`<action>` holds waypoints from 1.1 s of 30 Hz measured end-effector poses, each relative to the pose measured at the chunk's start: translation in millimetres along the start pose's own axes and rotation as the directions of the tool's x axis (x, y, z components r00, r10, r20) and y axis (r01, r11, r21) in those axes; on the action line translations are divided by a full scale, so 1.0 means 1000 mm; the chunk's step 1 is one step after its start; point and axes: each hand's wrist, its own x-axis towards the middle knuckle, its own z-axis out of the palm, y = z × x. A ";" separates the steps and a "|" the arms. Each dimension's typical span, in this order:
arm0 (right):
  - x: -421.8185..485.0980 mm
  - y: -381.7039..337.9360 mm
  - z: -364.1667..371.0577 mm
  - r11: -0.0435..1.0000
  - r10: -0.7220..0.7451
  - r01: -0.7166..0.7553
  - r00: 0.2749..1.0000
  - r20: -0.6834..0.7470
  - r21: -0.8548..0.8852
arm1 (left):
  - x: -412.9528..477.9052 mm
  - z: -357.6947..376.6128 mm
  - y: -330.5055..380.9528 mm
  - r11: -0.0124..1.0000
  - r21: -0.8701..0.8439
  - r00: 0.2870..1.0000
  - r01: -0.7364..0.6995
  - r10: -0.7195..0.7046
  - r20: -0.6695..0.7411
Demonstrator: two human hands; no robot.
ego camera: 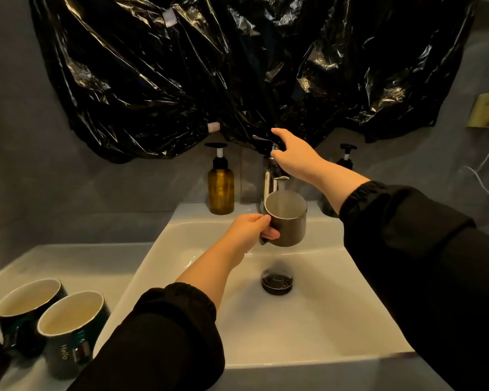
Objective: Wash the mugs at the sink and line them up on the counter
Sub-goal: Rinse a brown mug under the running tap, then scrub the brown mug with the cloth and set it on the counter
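My left hand [250, 230] grips the handle of a dark mug [287, 221] and holds it upright over the white sink [181, 249], right under the chrome tap [270, 184]. Water runs from the spout into the mug. My right hand [291, 156] rests on top of the tap, its fingers curled over the lever. Two dark mugs with pale insides stand side by side on the counter [82, 266] at the lower left, one [26, 314] behind the other, and the nearer mug [74, 331] reads "Hello".
An amber pump bottle [220, 187] stands left of the tap, and a dark pump bottle [346, 159] is partly hidden behind my right arm. Black plastic sheeting [237, 66] covers the wall above. The black drain [277, 280] lies in the basin's middle.
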 end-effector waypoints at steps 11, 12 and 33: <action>-0.007 0.004 0.027 0.979 -0.093 0.113 0.988 0.121 -0.170 | -0.008 -0.028 -0.007 0.979 0.200 0.999 -0.029 0.035 -0.024; -0.007 0.003 0.025 0.984 -0.071 0.093 0.988 0.139 -0.153 | -0.010 -0.030 -0.008 0.959 0.277 0.997 -0.052 0.065 -0.038; -0.189 -0.022 0.053 0.933 0.311 -0.197 0.865 0.394 -0.302 | -0.118 -0.072 -0.011 -0.266 0.952 0.905 -0.151 0.350 0.242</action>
